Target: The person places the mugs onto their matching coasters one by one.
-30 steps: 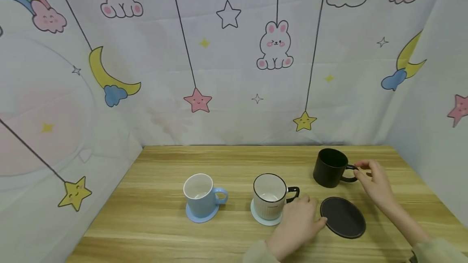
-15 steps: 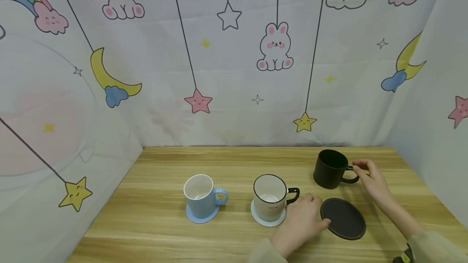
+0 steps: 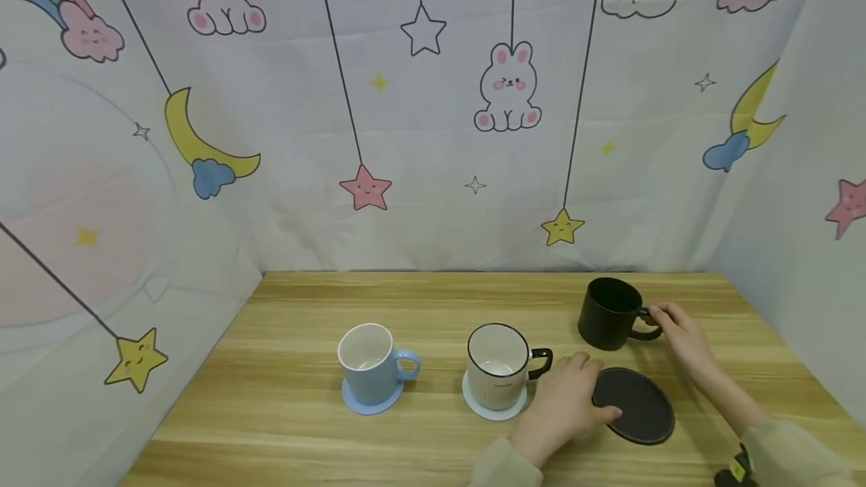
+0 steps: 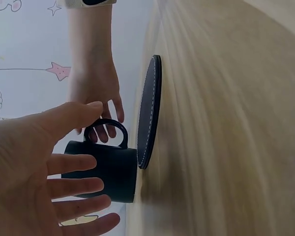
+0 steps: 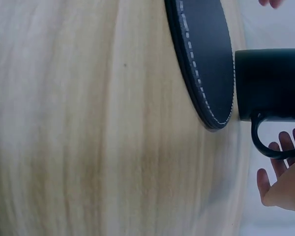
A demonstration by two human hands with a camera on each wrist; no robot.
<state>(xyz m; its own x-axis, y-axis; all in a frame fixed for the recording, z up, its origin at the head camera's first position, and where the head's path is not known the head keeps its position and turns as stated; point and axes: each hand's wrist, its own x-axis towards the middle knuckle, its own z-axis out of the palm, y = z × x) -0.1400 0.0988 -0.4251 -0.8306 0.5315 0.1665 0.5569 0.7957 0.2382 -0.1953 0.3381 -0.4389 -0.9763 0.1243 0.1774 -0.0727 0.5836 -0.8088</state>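
My right hand [image 3: 683,340] is at the handle of a black mug [image 3: 609,314] at the back right, fingertips right at the handle's upper part. In the right wrist view its fingers [image 5: 277,164] are spread beside the handle, not wrapped round it. The mug stands upright on the table. In front of it lies a round black coaster [image 3: 639,410] with pale edge stitching, bare on top. My left hand [image 3: 564,400] is over the coaster's left edge, thumb overlapping it in the head view. Its fingers [image 4: 73,187] are stretched out and hold nothing in the left wrist view.
Left of my left hand, a white ribbed mug [image 3: 497,367] with black rim and handle stands on a pale coaster [image 3: 476,406]. Farther left a light blue mug [image 3: 370,367] sits on a blue coaster [image 3: 368,407]. A patterned white curtain [image 3: 433,239] backs the wooden table [image 3: 291,367].
My right hand has moved slightly left, its fingertips now against the mug's handle. My left hand has shifted a little to the right, farther over the black coaster. The mugs have stayed put.
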